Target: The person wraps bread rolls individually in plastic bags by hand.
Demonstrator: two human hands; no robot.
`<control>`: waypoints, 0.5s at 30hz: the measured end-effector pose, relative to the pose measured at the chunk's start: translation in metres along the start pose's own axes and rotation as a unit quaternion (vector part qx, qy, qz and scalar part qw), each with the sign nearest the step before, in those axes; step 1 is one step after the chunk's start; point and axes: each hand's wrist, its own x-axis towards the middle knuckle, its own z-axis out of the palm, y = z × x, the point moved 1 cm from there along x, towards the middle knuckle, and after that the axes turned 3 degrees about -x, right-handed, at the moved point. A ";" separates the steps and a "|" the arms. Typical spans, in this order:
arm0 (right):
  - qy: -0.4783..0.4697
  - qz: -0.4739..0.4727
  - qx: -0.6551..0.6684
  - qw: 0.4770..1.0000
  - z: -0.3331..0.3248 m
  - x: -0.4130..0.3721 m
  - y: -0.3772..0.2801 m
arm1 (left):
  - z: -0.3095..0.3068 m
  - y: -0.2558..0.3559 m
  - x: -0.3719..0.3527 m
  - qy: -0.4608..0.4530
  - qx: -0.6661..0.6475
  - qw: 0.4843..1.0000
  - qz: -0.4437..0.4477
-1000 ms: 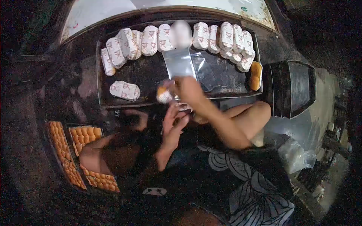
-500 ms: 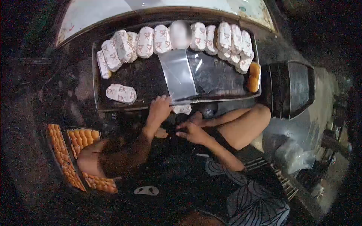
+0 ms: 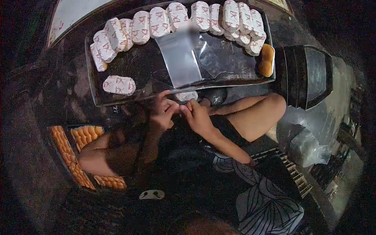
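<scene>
One left hand (image 3: 163, 117), one right hand (image 3: 199, 120), grips unclear, near half-bare tray (image 3: 150, 64) edge

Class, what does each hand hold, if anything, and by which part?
It cannot be told: the left hand and right hand are close together, with nothing clear between them.

smooth glossy plastic sheet (image 3: 180, 62), matt paper wrappers (image 3: 159, 22)

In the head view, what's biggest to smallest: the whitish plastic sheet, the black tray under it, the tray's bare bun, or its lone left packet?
Black tray
Whitish plastic sheet
Bare bun and lone packet: too alike to rank
</scene>
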 end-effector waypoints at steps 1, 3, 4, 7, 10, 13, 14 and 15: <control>0.011 -0.027 0.040 0.999 0.001 0.000 0.002 | 0.000 0.002 -0.005 -0.020 0.006 0.998 -0.066; 0.024 -0.050 0.082 0.995 0.004 -0.001 0.002 | -0.002 0.003 -0.013 -0.042 0.013 0.990 -0.134; 0.025 -0.059 0.069 0.996 0.007 -0.002 0.000 | -0.004 0.003 -0.016 -0.074 0.026 0.986 -0.145; 0.010 -0.058 0.047 0.997 0.008 -0.006 -0.016 | -0.013 0.014 -0.021 -0.076 0.061 0.981 -0.168; -0.019 -0.043 0.003 0.999 0.007 -0.008 -0.027 | -0.017 0.007 -0.026 -0.023 0.148 0.981 -0.120; -0.012 -0.027 0.060 0.998 0.008 -0.007 -0.030 | -0.005 0.009 -0.028 0.076 0.151 0.982 -0.083; 0.000 -0.032 0.044 0.998 0.007 -0.008 -0.031 | 0.000 0.014 -0.028 0.153 0.093 0.978 -0.104; 0.013 -0.038 0.029 0.999 0.005 -0.008 -0.034 | 0.005 0.016 -0.027 0.153 0.091 0.979 -0.104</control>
